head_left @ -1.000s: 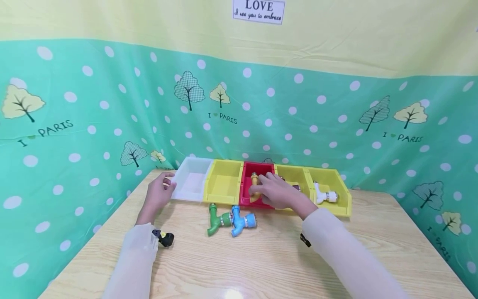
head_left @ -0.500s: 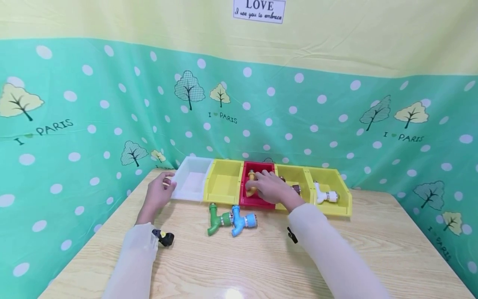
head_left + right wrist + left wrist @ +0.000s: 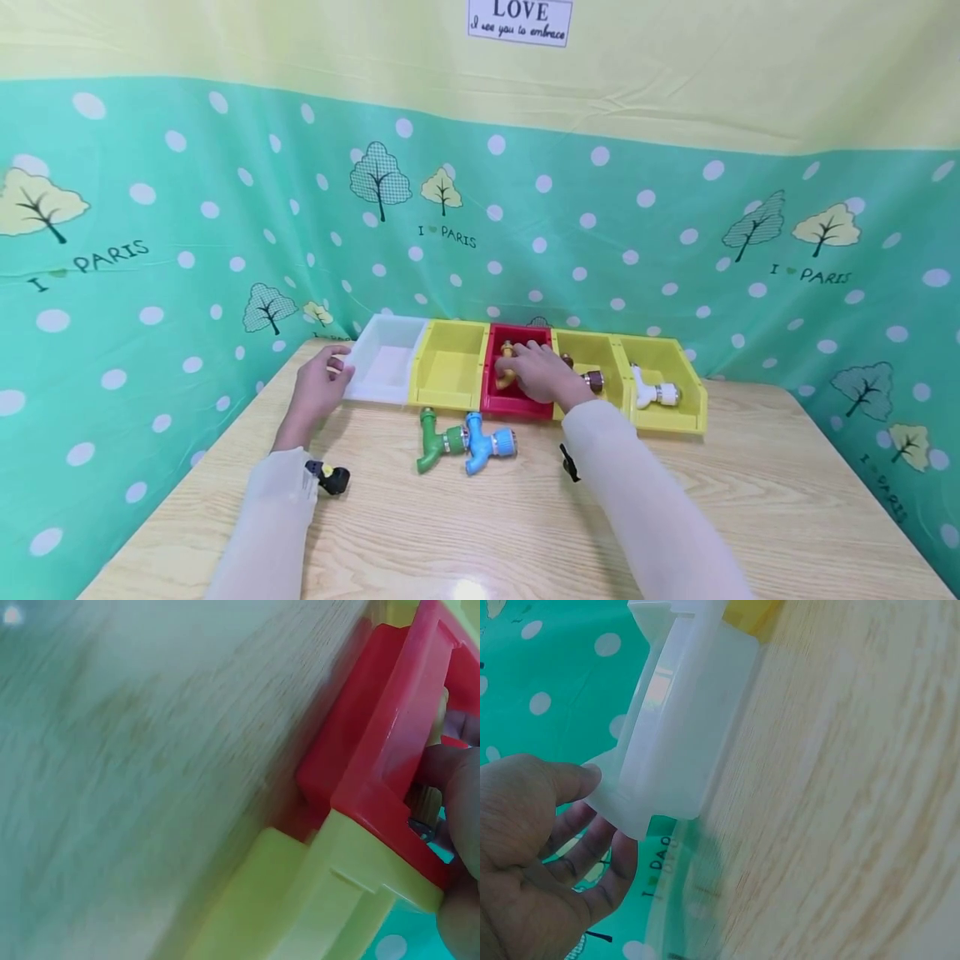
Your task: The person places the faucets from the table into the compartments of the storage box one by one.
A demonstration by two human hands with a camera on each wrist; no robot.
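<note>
My left hand (image 3: 318, 387) pinches the outer edge of the white bin (image 3: 386, 371) at the left end of a row of bins; in the left wrist view, the thumb (image 3: 577, 782) lies on the edge with the fingers below. Inside the red bin (image 3: 517, 407), my right hand (image 3: 542, 373) grips a golden-yellow water tap (image 3: 506, 382). The right wrist view shows part of that tap (image 3: 426, 804) behind the red wall, partly hidden by the fingers. A green tap (image 3: 431, 442) and a blue tap (image 3: 487, 447) lie side by side on the table before the bins.
A yellow bin (image 3: 450, 392) stands between the white and red ones. Right of the red bin, one yellow bin holds a brown-handled tap (image 3: 595, 381) and the end one a white tap (image 3: 657, 394). A green dotted curtain (image 3: 480, 225) hangs behind the wooden table (image 3: 465, 525).
My right hand has moved slightly left and lower into the red bin with the yellow tap, uncovering more of the brown-handled tap. The left hand has stayed on the white bin.
</note>
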